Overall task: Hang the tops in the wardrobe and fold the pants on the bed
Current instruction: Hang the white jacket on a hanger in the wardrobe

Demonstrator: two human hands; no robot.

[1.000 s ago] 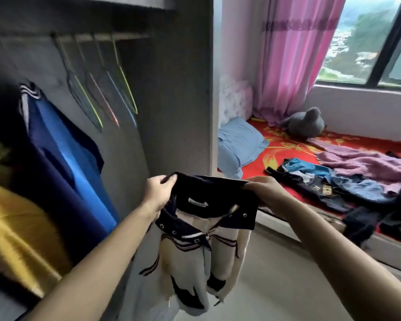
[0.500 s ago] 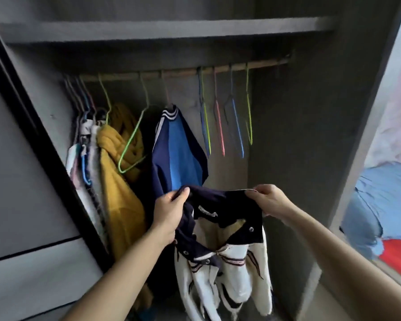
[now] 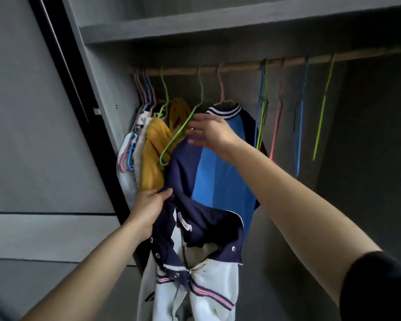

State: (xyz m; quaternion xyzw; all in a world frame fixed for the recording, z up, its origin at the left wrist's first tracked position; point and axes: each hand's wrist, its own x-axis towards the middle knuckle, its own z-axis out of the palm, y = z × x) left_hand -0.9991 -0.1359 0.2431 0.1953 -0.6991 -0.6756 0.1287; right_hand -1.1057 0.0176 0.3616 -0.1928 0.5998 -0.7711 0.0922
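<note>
Currently, in the head view, the left hand [image 3: 148,210] is gripping the navy collar of the navy-and-white top [image 3: 195,258], fingers closed on the fabric; the garment is hanging below that hand, in front of the wardrobe opening. The right hand [image 3: 208,133] is reaching up with fingers spread and loosely curled, fingertips touching the empty green hanger [image 3: 181,133] (whether they are closing around the wire cannot be told).

That hanger is hanging from the wooden rail [image 3: 276,63], between the mustard garment [image 3: 155,149] on its left and the blue-and-navy shirt [image 3: 213,172] on its right. Both garments are pressing close against it. Pale clothes on pink and blue hangers [image 3: 130,147] are crowding the rail's left end, against the wardrobe side panel [image 3: 107,89].

To the right of the blue-and-navy shirt, four bare hangers [image 3: 299,117] are hanging well apart, with dark open space beneath them reaching toward the right wall. A shelf [image 3: 218,24] is running just above the rail.
</note>
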